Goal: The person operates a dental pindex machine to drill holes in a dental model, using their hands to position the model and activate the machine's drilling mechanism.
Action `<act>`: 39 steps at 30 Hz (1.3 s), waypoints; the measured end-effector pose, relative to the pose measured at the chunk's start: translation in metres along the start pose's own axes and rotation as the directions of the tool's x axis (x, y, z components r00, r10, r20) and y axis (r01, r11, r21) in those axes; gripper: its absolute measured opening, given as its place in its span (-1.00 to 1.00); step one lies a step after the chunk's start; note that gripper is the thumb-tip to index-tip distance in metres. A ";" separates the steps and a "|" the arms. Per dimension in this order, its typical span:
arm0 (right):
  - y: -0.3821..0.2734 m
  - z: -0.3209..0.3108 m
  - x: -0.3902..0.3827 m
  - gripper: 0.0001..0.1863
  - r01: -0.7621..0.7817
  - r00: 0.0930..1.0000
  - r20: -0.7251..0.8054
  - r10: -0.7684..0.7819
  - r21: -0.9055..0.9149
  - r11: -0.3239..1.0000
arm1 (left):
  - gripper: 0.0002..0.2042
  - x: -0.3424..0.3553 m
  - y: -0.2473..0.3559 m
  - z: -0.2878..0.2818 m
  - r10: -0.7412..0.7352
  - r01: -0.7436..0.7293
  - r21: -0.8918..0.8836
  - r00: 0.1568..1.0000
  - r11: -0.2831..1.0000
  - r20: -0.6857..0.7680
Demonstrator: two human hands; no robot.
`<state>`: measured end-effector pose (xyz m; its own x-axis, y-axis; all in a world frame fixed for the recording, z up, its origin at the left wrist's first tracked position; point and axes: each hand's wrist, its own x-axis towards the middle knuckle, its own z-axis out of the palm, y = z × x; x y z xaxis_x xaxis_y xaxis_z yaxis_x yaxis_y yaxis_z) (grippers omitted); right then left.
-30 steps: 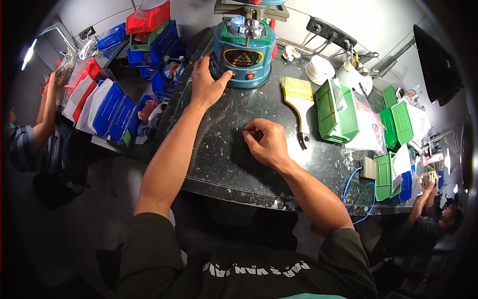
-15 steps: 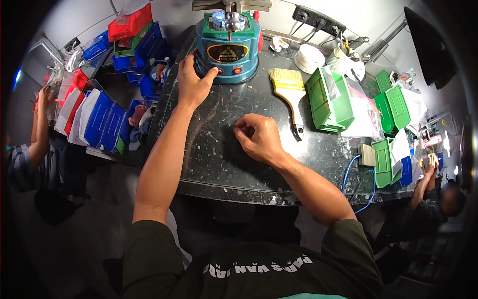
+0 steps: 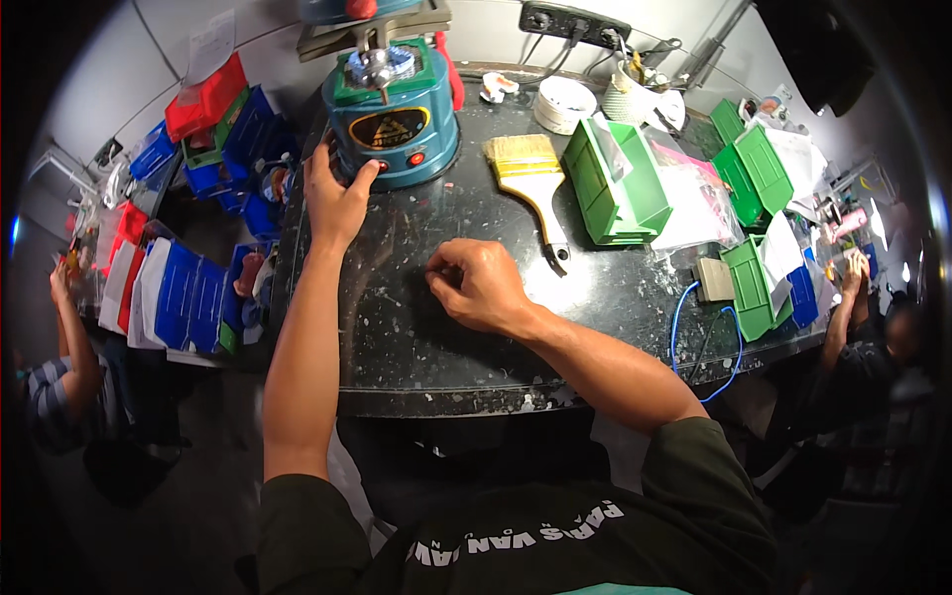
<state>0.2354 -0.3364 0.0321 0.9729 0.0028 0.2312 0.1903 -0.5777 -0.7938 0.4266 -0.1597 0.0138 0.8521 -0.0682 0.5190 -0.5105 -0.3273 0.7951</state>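
A blue machine stands at the back left of the black bench, with a green top plate, a pale blue piece on it, a metal knob and a frame above. My left hand grips its left side, fingers round the body and thumb on a red button at the front. My right hand rests on the bench below, fingers curled, with nothing visible in them. A wide paintbrush with yellow band and pale handle lies to its upper right, beside a green bin.
A round white stack, plastic bag, more green bins and a blue cable lie at the right. A power strip is on the wall. Blue and red bins fill the left. Co-workers work at left and right.
The view has swung, so the bench and machine appear further left. My left hand stays on the machine with its thumb at the button; my right hand stays curled on the bench.
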 end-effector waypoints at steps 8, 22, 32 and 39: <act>0.001 -0.002 -0.001 -0.87 -0.013 1.000 0.016 0.013 0.005 1.000 | -0.38 0.001 -0.001 -0.001 -0.023 0.024 -0.036 0.999 0.999 0.038; 0.003 0.002 0.000 -0.88 0.010 1.000 0.009 -0.011 0.012 1.000 | -0.35 -0.002 0.005 0.000 -0.015 0.015 0.000 1.000 1.000 -0.017; -0.001 0.003 0.000 -0.87 0.027 1.000 -0.010 -0.027 -0.039 0.999 | -0.21 -0.006 0.011 0.000 -0.028 0.029 0.018 0.999 0.999 -0.020; 0.000 -0.001 0.001 -0.85 0.016 1.000 0.019 -0.015 -0.071 0.997 | -0.21 -0.008 0.015 0.002 0.001 0.003 0.126 0.999 0.992 -0.036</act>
<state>0.2360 -0.3366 0.0329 0.9722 0.0269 0.2326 0.1964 -0.6344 -0.7476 0.4125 -0.1656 0.0217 0.8466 -0.0343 0.5311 -0.4891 -0.4437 0.7510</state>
